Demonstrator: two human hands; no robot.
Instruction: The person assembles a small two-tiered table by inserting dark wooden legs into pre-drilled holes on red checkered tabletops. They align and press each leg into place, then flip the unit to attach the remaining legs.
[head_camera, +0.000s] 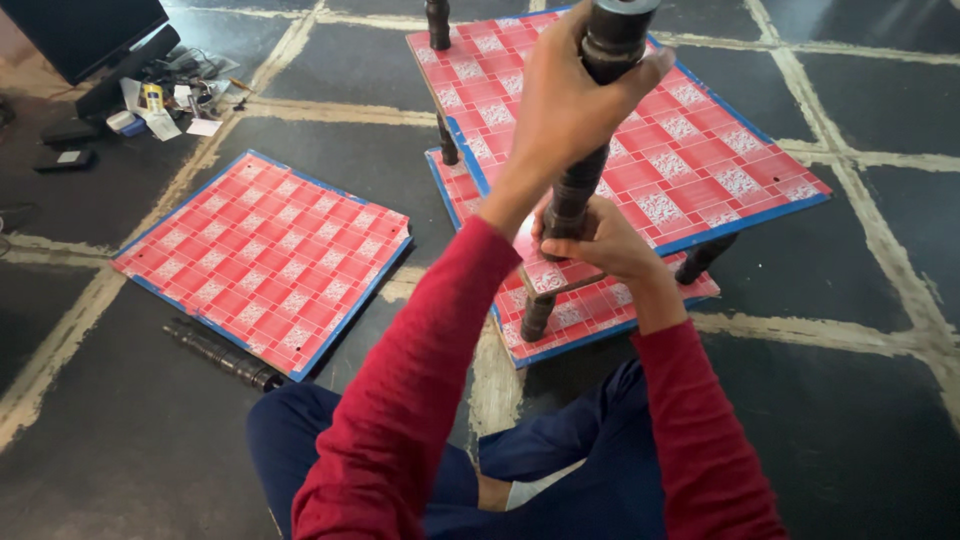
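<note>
Running off the top edge of the frame, the dark turned post (590, 130) shows only part of its length, and the left hand (565, 105) wrapped around its upper section hides much of what remains. The right hand (600, 245) is closed around the same post lower down, just above the corner of the upper shelf board (690, 150), so the joint where post meets board cannot be made out. Both hands are clamped on the post, one above the other and apart.

The post is black or very dark brown, lathe-turned with rings and grooves, standing nearly upright in the upper middle of the frame. It passes through the red-and-white checked board with blue edging, and a stub of it shows below, reaching the lower shelf board (590, 315) of the same pattern. Another post (438, 25) at the top centre is cut off by the frame edge, and a further one (700, 258) is mostly hidden under the upper board.

At left centre a loose matching board (265, 255) lies flat on the dark floor (850, 400), with a spare turned post (225, 355) lying beside its lower edge. Small clutter in the upper left corner is too small to identify.
</note>
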